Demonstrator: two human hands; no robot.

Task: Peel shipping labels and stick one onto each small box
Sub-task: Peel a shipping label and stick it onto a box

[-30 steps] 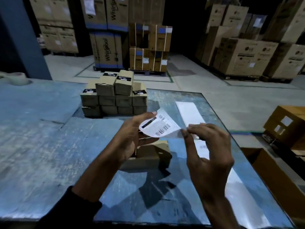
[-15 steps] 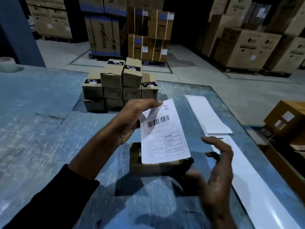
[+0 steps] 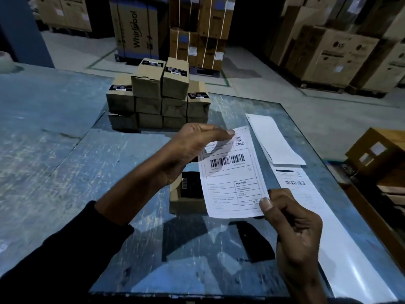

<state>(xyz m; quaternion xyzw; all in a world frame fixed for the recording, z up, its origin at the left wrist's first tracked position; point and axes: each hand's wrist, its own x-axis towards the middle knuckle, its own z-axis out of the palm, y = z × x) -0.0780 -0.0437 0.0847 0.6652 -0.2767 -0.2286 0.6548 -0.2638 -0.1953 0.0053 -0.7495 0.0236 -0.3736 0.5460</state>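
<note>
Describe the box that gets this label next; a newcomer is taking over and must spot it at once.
On the blue table, look nearer than the stack of small boxes, just under the shipping label held between the left hand and right hand. The lone small box there stands apart, unstacked, with a dark patch on top.

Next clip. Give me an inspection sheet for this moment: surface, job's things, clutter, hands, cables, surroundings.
Surface: scuffed blue table, glossy sheet across its near part.
Job's things: peeled label held over small box; stack of small boxes behind; label strip at right.
Clutter: tape roll at far left edge.
Hands: left hand pinches the label's top, right hand its bottom corner.
Cables: nothing seen.
Surroundings: dim warehouse, large cartons on the floor, open cartons at right.
</note>
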